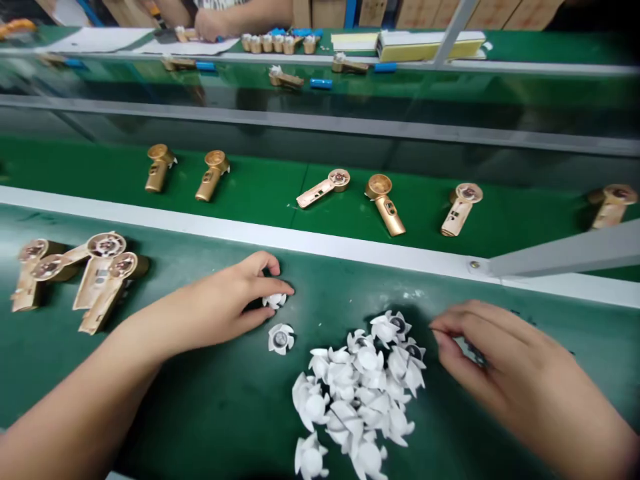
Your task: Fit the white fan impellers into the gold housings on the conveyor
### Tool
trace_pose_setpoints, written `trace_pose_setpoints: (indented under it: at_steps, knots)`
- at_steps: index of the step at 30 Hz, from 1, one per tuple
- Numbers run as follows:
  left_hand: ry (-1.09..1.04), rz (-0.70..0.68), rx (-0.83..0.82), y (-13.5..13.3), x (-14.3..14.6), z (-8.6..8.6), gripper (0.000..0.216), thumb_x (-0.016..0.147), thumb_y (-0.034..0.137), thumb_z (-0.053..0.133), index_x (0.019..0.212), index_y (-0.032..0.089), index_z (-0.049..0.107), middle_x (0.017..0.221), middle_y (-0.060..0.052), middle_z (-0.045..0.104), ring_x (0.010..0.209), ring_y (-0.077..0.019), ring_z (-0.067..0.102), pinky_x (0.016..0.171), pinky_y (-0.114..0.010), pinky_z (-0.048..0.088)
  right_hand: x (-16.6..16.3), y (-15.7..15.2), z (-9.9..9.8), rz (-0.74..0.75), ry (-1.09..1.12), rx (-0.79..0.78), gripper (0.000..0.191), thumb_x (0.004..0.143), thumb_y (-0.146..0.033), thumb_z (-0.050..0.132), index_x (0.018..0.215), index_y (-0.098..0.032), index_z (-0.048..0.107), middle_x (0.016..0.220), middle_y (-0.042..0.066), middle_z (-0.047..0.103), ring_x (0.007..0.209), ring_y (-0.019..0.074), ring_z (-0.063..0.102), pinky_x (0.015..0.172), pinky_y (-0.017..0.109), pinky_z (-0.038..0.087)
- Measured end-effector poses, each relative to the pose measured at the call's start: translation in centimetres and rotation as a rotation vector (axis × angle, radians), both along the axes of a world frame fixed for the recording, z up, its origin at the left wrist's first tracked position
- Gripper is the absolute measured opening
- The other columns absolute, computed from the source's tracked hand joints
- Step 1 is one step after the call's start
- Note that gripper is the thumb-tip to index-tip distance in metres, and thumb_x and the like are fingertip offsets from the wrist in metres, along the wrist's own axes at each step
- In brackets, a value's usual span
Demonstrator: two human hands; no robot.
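My left hand has its thumb and fingers curled round a small white fan blade at the table top. Just below it, another fan blade lies on its own with its round hub facing up. To the right is a loose heap of white fan blades, facing various ways. My right hand is beyond the heap's right side, thumb and index finger pressed together in a pinch. Whatever is in that pinch, if anything, is too small or hidden to make out.
Gold handheld-fan housings are grouped on the green table at left. More housings lie along a green belt behind a white rail. A grey metal strut juts in at right. Across the line, a person's hand is at another bench.
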State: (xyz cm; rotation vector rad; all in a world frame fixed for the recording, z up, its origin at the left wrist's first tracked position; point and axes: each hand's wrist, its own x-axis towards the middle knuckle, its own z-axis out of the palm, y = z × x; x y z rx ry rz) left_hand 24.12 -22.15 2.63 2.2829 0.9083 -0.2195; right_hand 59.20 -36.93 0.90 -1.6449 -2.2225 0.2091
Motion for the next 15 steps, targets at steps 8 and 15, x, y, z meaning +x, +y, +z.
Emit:
trace_pose_setpoints:
  at_steps: [8,15]
  knots:
    - [-0.835,0.574,-0.732,-4.0,4.3,0.6,0.032,0.084,0.024,0.078,0.114,0.025,0.065,0.094,0.0,0.069,0.084,-0.012,0.066,0.078,-0.024,0.055,-9.3,5.6,3.7,0.061,0.556,-0.118,0.013,0.095,-0.015,0.054,0.087,-0.024,0.06,0.082,-0.001,0.06,0.071,0.0122,0.059,0.06,0.025,0.048]
    - [-1.239,0.725,-1.245,-6.2,6.4,0.3,0.03,0.083,0.002,0.076,0.107,0.019,0.069,0.089,0.003,0.072,0.079,-0.0026,0.069,0.076,-0.013,0.055,-9.9,4.8,3.2,0.042,0.443,0.019,0.008,0.095,-0.016,0.057,0.094,-0.023,0.061,0.089,0.002,0.062,0.077,0.0117,0.06,0.063,0.024,0.047]
